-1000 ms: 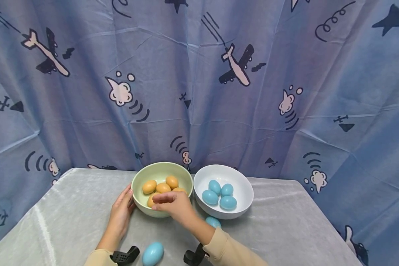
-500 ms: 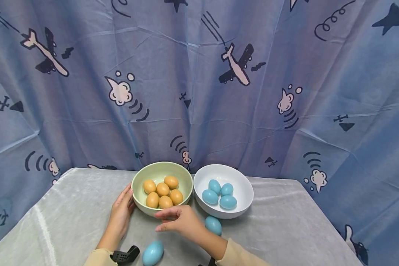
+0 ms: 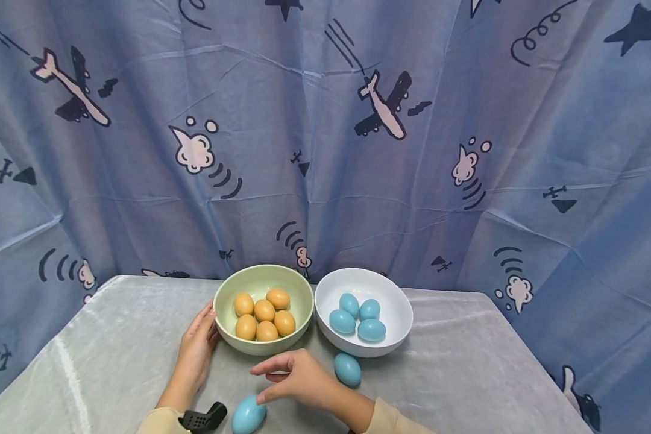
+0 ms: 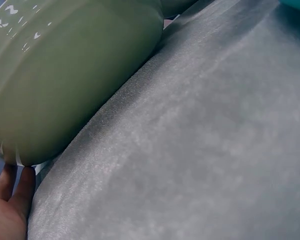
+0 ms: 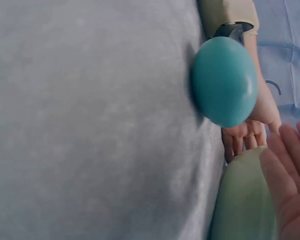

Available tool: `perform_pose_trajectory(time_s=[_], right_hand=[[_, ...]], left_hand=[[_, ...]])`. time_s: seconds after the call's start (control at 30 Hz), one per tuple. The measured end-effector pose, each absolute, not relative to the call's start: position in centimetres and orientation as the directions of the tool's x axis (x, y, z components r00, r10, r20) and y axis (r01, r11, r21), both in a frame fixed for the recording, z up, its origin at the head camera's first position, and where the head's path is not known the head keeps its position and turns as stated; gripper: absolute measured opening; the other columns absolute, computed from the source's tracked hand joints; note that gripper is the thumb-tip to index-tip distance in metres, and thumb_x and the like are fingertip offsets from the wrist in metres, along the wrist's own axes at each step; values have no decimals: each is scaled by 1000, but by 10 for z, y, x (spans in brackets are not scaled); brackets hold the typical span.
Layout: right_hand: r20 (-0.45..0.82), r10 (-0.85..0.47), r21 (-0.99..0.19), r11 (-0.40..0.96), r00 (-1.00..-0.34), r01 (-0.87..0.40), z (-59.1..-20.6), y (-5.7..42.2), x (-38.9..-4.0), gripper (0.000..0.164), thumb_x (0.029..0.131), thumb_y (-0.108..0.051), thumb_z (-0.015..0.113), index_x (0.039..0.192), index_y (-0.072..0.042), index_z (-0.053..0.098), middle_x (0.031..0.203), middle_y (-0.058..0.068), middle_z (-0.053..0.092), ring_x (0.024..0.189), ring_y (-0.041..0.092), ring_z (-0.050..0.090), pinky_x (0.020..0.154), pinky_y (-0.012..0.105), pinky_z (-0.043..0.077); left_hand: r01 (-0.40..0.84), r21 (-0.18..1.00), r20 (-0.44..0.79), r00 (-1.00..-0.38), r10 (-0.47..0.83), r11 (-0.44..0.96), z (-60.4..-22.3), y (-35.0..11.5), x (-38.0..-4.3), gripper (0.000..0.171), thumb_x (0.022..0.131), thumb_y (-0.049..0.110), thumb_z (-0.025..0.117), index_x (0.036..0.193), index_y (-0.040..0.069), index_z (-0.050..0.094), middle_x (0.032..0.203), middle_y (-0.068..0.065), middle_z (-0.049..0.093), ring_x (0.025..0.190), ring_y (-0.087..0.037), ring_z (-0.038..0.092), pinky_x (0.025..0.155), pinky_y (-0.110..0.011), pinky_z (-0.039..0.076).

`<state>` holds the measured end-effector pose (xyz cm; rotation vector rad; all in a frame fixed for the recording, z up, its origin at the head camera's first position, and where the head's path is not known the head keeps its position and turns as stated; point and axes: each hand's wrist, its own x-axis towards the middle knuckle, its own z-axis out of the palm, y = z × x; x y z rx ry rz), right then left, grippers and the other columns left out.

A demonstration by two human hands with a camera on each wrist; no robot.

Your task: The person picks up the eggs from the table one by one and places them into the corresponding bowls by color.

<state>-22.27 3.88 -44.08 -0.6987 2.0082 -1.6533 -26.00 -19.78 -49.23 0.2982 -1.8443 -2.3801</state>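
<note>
My left hand [image 3: 195,343] rests its fingers against the left side of a pale green bowl [image 3: 225,328], as the left wrist view shows with fingertips [image 4: 24,175] at the bowl's wall. Several orange eggs [image 3: 264,310] lie inside that bowl. Thumb and fingers parted, my right hand [image 3: 304,380] hovers in front of the green bowl with nothing in its grasp. Its thumb overlaps the top of a blue egg [image 3: 248,416] near the table's front in the head view. From the right wrist, that blue egg [image 5: 225,82] appears apart from the fingers.
A white bowl [image 3: 396,337] holding several blue eggs [image 3: 371,330] stands right beside the green one. Another blue egg [image 3: 348,370] lies on the grey tablecloth [image 3: 466,367] in front of the white bowl. A patterned blue curtain [image 3: 325,150] hangs behind the table.
My right hand has drawn back from over the green bowl toward the front blue egg. The orange eggs have shifted slightly and show fully now. My left hand has stayed at the bowl.
</note>
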Motion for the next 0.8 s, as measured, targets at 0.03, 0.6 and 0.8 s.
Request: perform_pose_trajectory(time_s=[0.03, 0.6, 0.8], right_hand=[[-27, -648, -984, 152, -761, -94, -442, 39, -223, 34, 75, 5, 82, 108, -1, 76, 114, 17, 74, 111, 16, 70, 96, 23, 56], [-61, -730, -974, 193, -680, -120, -458, 39, -226, 37, 75, 6, 81, 111, -2, 75, 116, 10, 74, 110, 4, 67, 97, 18, 54], [-39, -738, -970, 189, -674, -150, -462, 38, -226, 38, 74, 7, 82, 111, 1, 74, 116, 14, 73, 110, 4, 67, 95, 15, 53]], left_hand=[[-29, 967, -84, -974, -210, -253, -492, -198, -260, 66, 105, 46, 43, 159, 14, 22, 166, -3, 23, 152, -22, 25, 126, -41, 25], [-35, 969, -88, -974, -210, -246, -492, -198, -260, 66, 105, 47, 41, 160, 15, 21, 166, -3, 23, 152, -22, 25, 125, -42, 25], [-33, 967, -87, -975, -206, -251, -492, -198, -260, 67, 105, 47, 42, 160, 15, 21, 166, -2, 21, 153, -21, 24, 126, -41, 24]])
